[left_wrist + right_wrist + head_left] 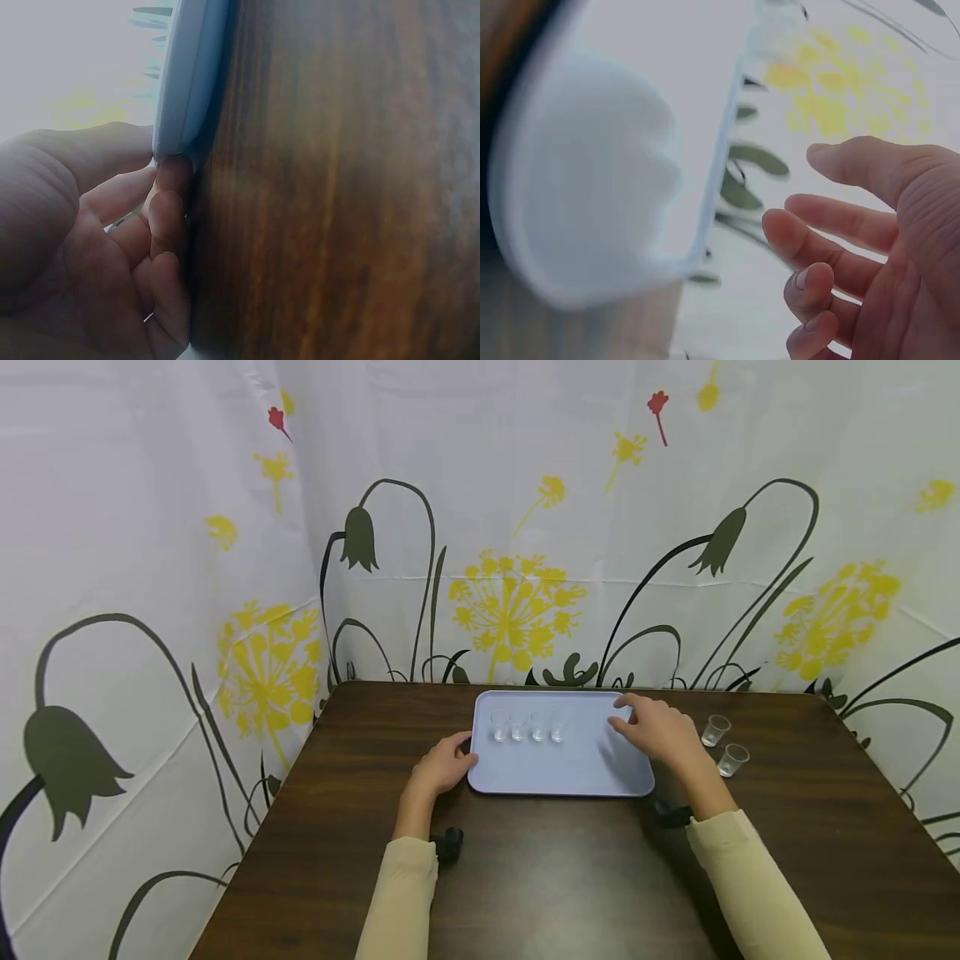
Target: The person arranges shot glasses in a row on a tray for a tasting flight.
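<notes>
Tray [566, 775] on table [540, 877] looks stiff, light and slick; best held by both short rims, level, as the clear cups [538, 732] on it could slide. Left hand [442, 764] pinches its left rim; right hand [660, 731], fingers spread, hovers by the right end.

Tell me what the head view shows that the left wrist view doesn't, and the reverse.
Head only: the right hand and two small clear cups right of the pale blue rectangular tray. Left wrist only: the palm side of the left hand, fingers curled at the tray's edge. Both: that hand, the tray, the dark brown wooden table and white cloth patterned in yellow.
</notes>
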`<act>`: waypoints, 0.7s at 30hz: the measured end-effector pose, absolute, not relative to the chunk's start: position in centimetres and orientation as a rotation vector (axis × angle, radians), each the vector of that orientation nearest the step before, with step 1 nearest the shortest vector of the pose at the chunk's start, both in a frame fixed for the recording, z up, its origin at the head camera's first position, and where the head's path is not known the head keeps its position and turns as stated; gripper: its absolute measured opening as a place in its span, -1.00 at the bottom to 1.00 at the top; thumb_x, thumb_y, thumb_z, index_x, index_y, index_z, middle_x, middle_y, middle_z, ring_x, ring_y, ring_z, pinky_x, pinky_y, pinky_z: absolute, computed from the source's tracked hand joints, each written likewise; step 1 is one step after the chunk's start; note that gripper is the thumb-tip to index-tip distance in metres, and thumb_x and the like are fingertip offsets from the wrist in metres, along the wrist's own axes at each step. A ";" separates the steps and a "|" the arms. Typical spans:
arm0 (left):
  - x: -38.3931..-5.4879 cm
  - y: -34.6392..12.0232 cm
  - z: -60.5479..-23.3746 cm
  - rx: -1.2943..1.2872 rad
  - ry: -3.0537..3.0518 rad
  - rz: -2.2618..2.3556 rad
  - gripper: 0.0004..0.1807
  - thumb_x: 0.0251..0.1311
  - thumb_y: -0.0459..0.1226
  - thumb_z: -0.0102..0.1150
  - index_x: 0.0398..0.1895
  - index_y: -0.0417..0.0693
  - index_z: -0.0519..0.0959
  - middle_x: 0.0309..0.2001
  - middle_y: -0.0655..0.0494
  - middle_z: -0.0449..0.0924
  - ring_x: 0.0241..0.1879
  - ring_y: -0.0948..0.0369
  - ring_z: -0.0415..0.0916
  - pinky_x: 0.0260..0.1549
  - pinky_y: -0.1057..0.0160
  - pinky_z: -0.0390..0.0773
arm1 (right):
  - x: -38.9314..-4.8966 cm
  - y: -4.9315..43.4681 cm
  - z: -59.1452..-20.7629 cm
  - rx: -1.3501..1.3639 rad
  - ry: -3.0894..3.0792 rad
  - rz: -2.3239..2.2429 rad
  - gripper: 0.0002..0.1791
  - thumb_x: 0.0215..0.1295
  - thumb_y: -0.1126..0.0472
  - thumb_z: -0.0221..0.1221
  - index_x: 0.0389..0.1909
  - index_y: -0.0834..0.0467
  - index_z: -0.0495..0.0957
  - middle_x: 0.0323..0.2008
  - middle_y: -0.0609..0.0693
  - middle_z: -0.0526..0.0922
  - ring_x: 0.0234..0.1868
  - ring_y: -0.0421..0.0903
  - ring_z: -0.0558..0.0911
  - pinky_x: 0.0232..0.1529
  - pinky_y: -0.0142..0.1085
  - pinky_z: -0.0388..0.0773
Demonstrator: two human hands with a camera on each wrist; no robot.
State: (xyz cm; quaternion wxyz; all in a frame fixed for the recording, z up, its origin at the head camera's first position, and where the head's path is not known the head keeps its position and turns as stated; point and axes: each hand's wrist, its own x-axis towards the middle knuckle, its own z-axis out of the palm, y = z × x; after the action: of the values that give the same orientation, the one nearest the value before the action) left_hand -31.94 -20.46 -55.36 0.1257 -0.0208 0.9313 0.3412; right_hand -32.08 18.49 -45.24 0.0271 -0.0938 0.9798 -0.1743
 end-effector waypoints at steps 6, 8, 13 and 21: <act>-31.6 -20.3 -55.2 -0.069 2.712 1.006 -0.32 0.47 -0.02 0.19 0.62 0.14 0.40 -0.24 0.16 0.61 -0.36 0.12 0.53 -0.33 0.09 0.37 | -31.7 23.1 -44.2 -0.202 3.033 -0.638 -0.42 0.58 -0.21 0.14 0.39 0.08 0.56 0.07 0.19 0.79 -0.01 0.24 0.76 -0.23 0.15 0.59; -30.8 -19.9 -54.0 -0.070 2.707 1.018 -0.34 0.47 -0.05 0.18 0.61 0.11 0.41 -0.24 0.13 0.61 -0.37 0.11 0.52 -0.33 0.08 0.39 | -31.7 25.0 -43.7 -0.148 3.027 -0.670 -0.35 0.59 -0.28 0.09 0.43 0.09 0.52 0.14 0.26 0.75 0.02 0.29 0.75 -0.19 0.20 0.58; -29.8 -19.4 -53.1 -0.031 2.697 1.010 -0.36 0.50 -0.08 0.15 0.60 0.04 0.42 -0.29 0.10 0.57 -0.40 0.12 0.48 -0.34 0.06 0.41 | -31.0 30.0 -42.9 0.047 3.019 -0.692 -0.15 0.61 -0.39 -0.06 0.58 0.19 0.33 0.31 0.38 0.61 0.11 0.45 0.66 -0.14 0.31 0.50; -31.0 -20.2 -54.8 -0.036 2.745 0.974 -0.36 0.46 -0.02 0.17 0.59 0.15 0.44 -0.27 0.15 0.58 -0.38 0.14 0.50 -0.34 0.07 0.40 | -30.9 33.2 -43.3 0.254 3.021 -0.708 -0.03 0.57 -0.49 -0.15 0.61 0.21 0.24 0.39 0.44 0.51 0.18 0.56 0.56 -0.13 0.35 0.44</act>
State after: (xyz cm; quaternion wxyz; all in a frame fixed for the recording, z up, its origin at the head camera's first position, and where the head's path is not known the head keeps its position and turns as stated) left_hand -31.03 -20.19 -54.77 0.1138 -0.0123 0.9362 0.3323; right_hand -30.89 33.16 -43.28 0.0144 0.0817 0.9703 -0.2274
